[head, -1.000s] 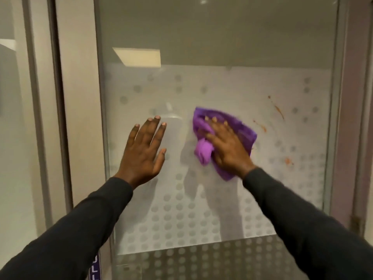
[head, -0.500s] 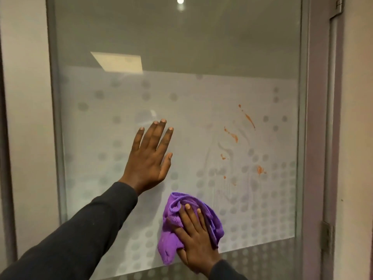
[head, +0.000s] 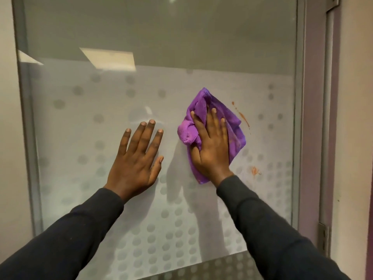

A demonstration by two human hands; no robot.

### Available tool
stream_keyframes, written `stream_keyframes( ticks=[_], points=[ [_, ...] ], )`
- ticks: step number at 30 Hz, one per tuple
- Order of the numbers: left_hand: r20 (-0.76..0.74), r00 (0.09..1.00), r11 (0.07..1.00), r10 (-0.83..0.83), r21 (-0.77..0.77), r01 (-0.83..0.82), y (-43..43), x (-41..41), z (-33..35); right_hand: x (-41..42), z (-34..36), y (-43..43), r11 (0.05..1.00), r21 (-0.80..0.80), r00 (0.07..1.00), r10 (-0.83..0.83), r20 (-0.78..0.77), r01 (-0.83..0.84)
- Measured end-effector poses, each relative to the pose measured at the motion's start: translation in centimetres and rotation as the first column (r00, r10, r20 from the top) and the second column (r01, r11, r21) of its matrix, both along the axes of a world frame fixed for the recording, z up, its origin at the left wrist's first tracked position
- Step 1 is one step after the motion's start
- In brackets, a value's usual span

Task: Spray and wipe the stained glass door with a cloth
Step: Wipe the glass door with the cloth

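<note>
A frosted glass door (head: 84,122) with a grey dot pattern fills the view. My right hand (head: 212,146) lies flat on a crumpled purple cloth (head: 232,122), pressing it against the glass right of centre. Orange stain streaks (head: 241,116) run just right of the cloth, and another orange smear (head: 254,170) sits lower right. My left hand (head: 137,158) rests flat on the glass to the left of the cloth, fingers spread, holding nothing. No spray bottle is in view.
A grey metal frame (head: 300,118) borders the glass on the right, beside a purple door jamb (head: 314,138) with a hinge (head: 323,235) low down. A grey frame strip (head: 26,118) and pale wall stand on the left.
My right hand has swept the cloth from low on the glass up and to the right, over the middle stains. The left hand stays pressed on the glass.
</note>
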State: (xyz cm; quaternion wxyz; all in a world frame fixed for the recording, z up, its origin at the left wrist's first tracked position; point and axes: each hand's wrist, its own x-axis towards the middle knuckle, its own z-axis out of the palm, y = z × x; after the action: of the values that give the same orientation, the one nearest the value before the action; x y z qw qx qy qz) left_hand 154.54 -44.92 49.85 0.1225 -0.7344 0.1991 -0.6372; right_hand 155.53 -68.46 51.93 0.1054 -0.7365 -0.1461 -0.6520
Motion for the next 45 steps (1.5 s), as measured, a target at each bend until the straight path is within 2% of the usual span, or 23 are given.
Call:
stream_keyframes(
  ticks=[4, 7, 9, 12, 17, 21, 24, 27, 30, 32, 35, 39, 41, 45],
  points=[
    [0.011, 1.0, 1.0, 0.001, 0.001, -0.001, 0.0, 0.0, 0.0, -0.4, -10.0, 2.3, 0.995, 0.102, 0.993, -0.01, -0.119, 0.022],
    [0.003, 1.0, 1.0, 0.012, 0.001, -0.012, 0.0, 0.0, 0.0, -1.1, -20.7, 3.4, 0.992, 0.005, 0.973, -0.125, -0.194, 0.129],
    [-0.001, 1.0, 1.0, 0.02, 0.003, -0.02, 0.0, 0.0, -0.1, -1.3, -24.2, 3.2, 0.991, -0.042, 0.969, -0.13, -0.21, 0.124],
    [0.003, 1.0, 1.0, 0.019, 0.004, -0.019, 0.0, 0.1, -0.1, -1.1, -20.6, 2.0, 0.994, -0.053, 0.979, -0.099, -0.179, 0.09],
    [0.02, 1.0, 1.0, 0.009, 0.002, -0.009, 0.0, 0.1, -0.1, -0.7, -5.9, -0.5, 0.997, 0.079, 0.999, 0.004, -0.04, 0.0],
    [0.015, 1.0, 1.0, 0.007, 0.003, -0.007, -0.1, 0.3, -0.1, -0.5, 0.9, -2.2, 0.994, 0.108, 0.999, -0.031, -0.004, 0.032],
    [0.017, 1.0, 1.0, 0.003, 0.0, -0.003, -0.1, 0.3, -0.2, -0.5, -1.5, -1.7, 0.99, 0.14, 0.999, -0.035, -0.006, 0.036],
    [0.016, 1.0, 1.0, 0.002, -0.002, -0.002, -0.1, 0.2, -0.2, -0.8, -9.8, -0.7, 0.98, 0.2, 0.998, 0.001, -0.066, 0.012],
    [0.017, 1.0, 1.0, 0.007, 0.001, -0.007, -0.1, 0.3, -0.2, -1.4, -19.2, -0.1, 0.986, 0.142, 0.988, -0.068, -0.139, 0.088],
    [0.024, 1.0, 1.0, 0.008, 0.006, -0.008, 0.0, 0.3, -0.2, -1.3, -21.6, -0.7, 0.989, 0.101, 0.984, -0.093, -0.15, 0.109],
    [0.022, 1.0, 1.0, -0.01, 0.004, 0.01, 0.1, 0.4, -0.2, -0.9, -19.1, -3.2, 0.989, 0.104, 0.984, -0.092, -0.151, 0.109],
    [0.021, 1.0, 1.0, -0.018, 0.003, 0.018, 0.0, 0.4, -0.3, -0.7, -13.8, -9.3, 0.977, 0.213, 0.992, 0.0, -0.128, 0.027],
    [0.014, 1.0, 1.0, -0.018, 0.003, 0.018, 0.0, 0.4, -0.3, -0.8, -11.5, -12.8, 0.946, 0.323, 0.993, 0.036, -0.114, 0.003],
    [-0.003, 1.0, 1.0, -0.009, -0.002, 0.009, 0.0, 0.4, -0.3, -0.9, -10.2, -16.9, 0.803, 0.596, 0.991, 0.097, -0.09, -0.024]
  ],
)
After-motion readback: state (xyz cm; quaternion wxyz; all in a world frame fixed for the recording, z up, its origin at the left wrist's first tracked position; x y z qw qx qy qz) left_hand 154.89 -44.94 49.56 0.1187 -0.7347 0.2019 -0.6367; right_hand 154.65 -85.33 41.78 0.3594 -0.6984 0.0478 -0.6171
